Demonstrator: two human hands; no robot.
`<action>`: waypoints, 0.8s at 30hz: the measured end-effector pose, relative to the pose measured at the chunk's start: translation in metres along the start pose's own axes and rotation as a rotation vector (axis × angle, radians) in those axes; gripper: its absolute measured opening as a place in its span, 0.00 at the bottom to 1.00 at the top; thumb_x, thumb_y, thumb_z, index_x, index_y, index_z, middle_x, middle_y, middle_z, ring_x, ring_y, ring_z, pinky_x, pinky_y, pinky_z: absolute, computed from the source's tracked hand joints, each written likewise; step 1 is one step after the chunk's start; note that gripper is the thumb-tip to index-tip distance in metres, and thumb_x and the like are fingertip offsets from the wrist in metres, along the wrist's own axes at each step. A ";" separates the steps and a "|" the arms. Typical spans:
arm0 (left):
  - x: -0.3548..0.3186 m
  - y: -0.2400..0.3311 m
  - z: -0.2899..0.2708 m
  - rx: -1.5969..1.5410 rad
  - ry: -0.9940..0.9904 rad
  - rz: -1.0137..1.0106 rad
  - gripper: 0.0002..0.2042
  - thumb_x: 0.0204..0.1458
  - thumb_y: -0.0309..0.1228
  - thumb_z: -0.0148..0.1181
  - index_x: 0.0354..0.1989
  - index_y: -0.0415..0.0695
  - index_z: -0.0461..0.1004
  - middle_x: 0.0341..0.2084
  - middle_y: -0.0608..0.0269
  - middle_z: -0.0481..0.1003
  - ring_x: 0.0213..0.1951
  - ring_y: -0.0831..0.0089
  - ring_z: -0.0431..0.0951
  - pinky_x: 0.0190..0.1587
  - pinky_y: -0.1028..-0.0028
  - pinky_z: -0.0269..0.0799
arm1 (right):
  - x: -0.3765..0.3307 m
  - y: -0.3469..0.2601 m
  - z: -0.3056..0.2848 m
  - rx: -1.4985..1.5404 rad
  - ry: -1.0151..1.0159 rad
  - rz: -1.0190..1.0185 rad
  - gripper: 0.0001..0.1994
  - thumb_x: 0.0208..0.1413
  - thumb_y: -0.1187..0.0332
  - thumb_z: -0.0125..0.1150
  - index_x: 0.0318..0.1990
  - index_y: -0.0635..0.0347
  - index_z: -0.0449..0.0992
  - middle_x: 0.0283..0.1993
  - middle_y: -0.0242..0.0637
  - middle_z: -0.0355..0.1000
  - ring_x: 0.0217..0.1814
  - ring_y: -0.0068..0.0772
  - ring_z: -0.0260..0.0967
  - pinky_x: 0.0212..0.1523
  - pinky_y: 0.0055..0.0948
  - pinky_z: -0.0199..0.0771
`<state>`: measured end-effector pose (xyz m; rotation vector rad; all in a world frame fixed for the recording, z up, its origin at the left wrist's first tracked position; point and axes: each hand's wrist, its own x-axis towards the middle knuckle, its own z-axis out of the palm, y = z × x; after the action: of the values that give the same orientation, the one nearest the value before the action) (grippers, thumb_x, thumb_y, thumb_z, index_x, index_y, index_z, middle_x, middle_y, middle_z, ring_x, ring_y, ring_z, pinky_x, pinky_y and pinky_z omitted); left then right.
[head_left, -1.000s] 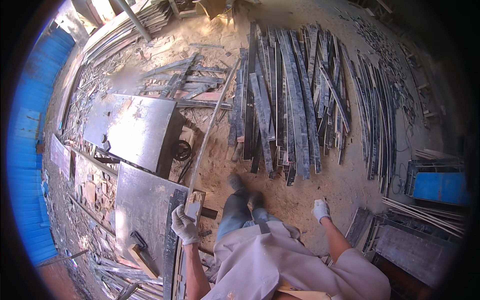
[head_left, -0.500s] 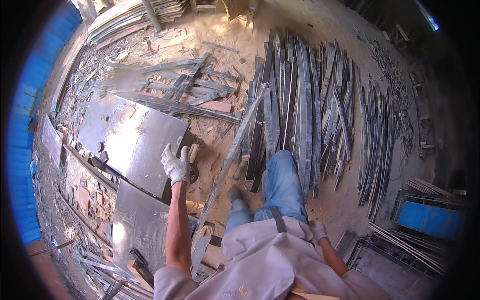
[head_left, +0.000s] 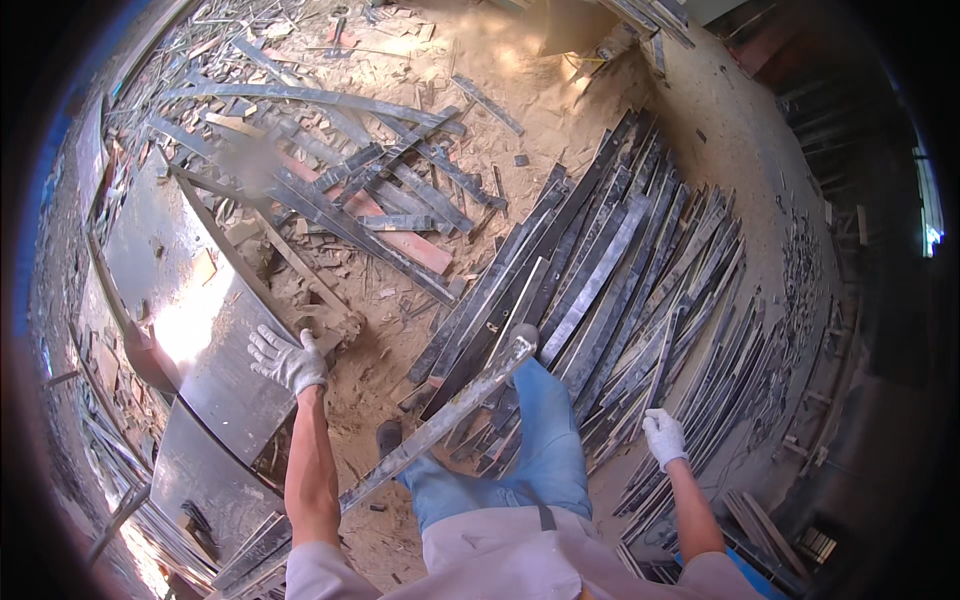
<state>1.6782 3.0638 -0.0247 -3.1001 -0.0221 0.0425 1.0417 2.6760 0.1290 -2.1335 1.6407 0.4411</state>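
My left hand (head_left: pixel 288 360), in a pale knit glove, is open with its fingers spread. It is at the near edge of a smooth grey sheet-topped table (head_left: pixel 225 385); I cannot tell whether it touches the sheet. Out to my right, my gloved right hand (head_left: pixel 664 438) is loosely closed, with nothing visible in it. Beneath it in the view lie long dark strips (head_left: pixel 690 350) on the ground. A long, worn board (head_left: pixel 440 415) slants across in front of my legs, apart from both hands. Its lower end is hidden by my left arm and body.
A large pile of long dark boards (head_left: pixel 600 285) covers the ground ahead. Farther left, crossed boards (head_left: pixel 385 165) and a reddish plank (head_left: pixel 400 240) lie among scraps and sawdust. My shoes are beside the slanting board. More strips (head_left: pixel 760 530) lie at the lower right.
The view has turned, and the slanting board lies lower across it. My right hand has swung out from beside my hip. My left hand remains spread by the sheet.
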 end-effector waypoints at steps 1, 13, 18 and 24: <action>0.001 -0.005 0.004 0.002 0.033 0.016 0.51 0.59 0.55 0.66 0.83 0.43 0.46 0.83 0.47 0.45 0.83 0.44 0.41 0.81 0.41 0.33 | 0.025 -0.024 -0.021 0.079 -0.058 -0.026 0.14 0.65 0.58 0.65 0.53 0.52 0.85 0.41 0.49 0.85 0.45 0.51 0.85 0.49 0.45 0.83; 0.006 0.010 -0.006 0.032 -0.006 0.008 0.51 0.59 0.50 0.65 0.84 0.40 0.43 0.83 0.46 0.43 0.83 0.45 0.38 0.83 0.46 0.31 | 0.184 -0.131 -0.208 -0.259 -0.247 -0.375 0.13 0.64 0.61 0.67 0.51 0.56 0.85 0.43 0.50 0.85 0.45 0.52 0.84 0.49 0.45 0.83; 0.014 0.036 -0.002 0.145 -0.073 -0.214 0.49 0.58 0.45 0.65 0.84 0.45 0.43 0.84 0.51 0.43 0.83 0.47 0.41 0.82 0.46 0.35 | 0.328 -0.219 -0.265 -0.364 -0.204 -0.571 0.13 0.65 0.60 0.65 0.50 0.56 0.84 0.44 0.47 0.84 0.47 0.51 0.83 0.52 0.46 0.82; 0.020 0.065 0.014 0.259 -0.066 -0.614 0.44 0.65 0.41 0.61 0.85 0.51 0.43 0.84 0.57 0.46 0.82 0.50 0.46 0.81 0.48 0.44 | 0.516 -0.443 -0.243 -0.462 -0.292 -0.945 0.14 0.65 0.58 0.65 0.50 0.57 0.84 0.47 0.49 0.84 0.50 0.52 0.82 0.53 0.46 0.82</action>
<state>1.6991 2.9994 -0.0419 -2.6971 -0.8816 0.1148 1.6020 2.2210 0.1457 -2.6906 0.2735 0.7954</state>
